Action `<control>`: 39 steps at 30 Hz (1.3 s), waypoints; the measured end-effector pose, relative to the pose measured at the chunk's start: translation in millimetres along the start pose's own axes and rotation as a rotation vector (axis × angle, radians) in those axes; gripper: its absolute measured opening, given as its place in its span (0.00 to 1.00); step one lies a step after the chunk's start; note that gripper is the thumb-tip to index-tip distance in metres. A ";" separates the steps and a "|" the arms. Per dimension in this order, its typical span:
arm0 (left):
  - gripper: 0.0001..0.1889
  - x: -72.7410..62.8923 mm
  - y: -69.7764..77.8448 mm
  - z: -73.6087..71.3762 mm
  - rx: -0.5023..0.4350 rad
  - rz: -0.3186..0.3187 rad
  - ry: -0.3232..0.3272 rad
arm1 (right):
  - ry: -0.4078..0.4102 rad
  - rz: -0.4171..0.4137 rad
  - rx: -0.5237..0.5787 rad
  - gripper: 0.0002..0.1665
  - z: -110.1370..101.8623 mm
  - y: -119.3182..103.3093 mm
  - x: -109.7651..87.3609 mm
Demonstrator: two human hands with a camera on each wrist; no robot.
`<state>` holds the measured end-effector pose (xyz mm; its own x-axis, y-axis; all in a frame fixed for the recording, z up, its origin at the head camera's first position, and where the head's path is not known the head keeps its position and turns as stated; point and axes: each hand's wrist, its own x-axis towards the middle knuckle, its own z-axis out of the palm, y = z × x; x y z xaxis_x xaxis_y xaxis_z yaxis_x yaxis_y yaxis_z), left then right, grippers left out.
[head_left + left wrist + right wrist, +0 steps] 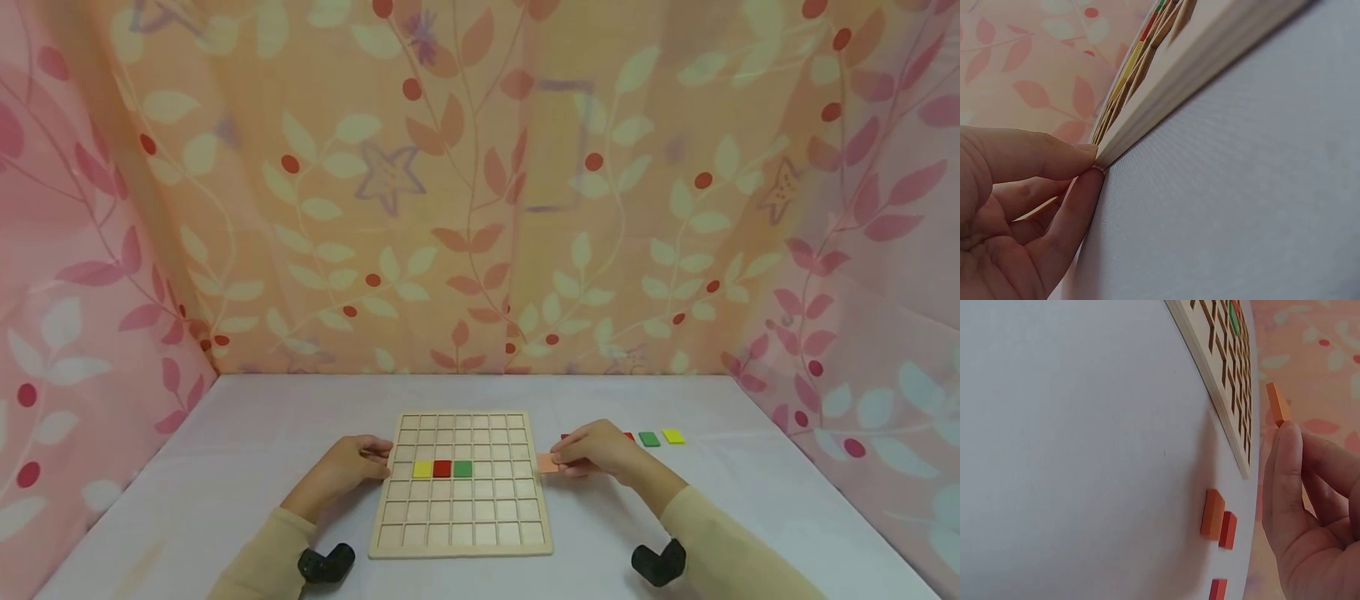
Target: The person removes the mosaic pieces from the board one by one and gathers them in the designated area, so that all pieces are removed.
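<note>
A pale wooden grid board [495, 510] lies on the white table, with a yellow tile [422, 469], a red tile [442, 469] and a green tile [462, 469] side by side in one row. My left hand [341, 468] is at the board's left edge; up close in the left wrist view, thumb and index finger pinch that edge. Just off the right edge, my right hand [603, 452] pinches an orange tile [1278, 404] between thumb and fingers. In the right wrist view this tile is raised above the table, one end pointing away from the fingertips.
Right of the board lie loose tiles: an orange one [1212, 515], a red one [1227, 530], another red one [1218, 589], a green one [648, 438] and a yellow one [673, 436]. My right hand partly covers this group in the head view. Patterned cloth [480, 250] walls the table.
</note>
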<state>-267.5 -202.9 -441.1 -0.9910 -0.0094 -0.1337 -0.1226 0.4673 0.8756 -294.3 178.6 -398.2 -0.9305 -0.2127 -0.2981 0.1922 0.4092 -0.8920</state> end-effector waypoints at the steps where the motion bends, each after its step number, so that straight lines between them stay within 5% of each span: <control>1: 0.22 0.0 -0.1 -0.2 0.001 -0.003 0.001 | 0.005 0.001 -0.002 0.14 -1.7 0.4 -0.3; 9: 0.23 -0.4 -1.2 -0.4 -0.019 0.015 0.004 | 0.044 0.065 0.000 0.14 -13.1 9.0 -1.1; 18: 0.23 -0.3 -2.5 1.1 -0.013 0.007 0.015 | 0.009 0.042 0.023 0.18 -28.9 20.9 -5.6; 39: 0.22 1.2 0.4 0.4 -0.004 0.017 0.007 | 0.076 0.106 0.013 0.18 -61.3 35.7 -11.5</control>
<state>-268.8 -202.3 -441.1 -0.9933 -0.0076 -0.1153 -0.1056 0.4639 0.8796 -295.9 250.1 -405.7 -0.9256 -0.1007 -0.3649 0.2945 0.4140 -0.8613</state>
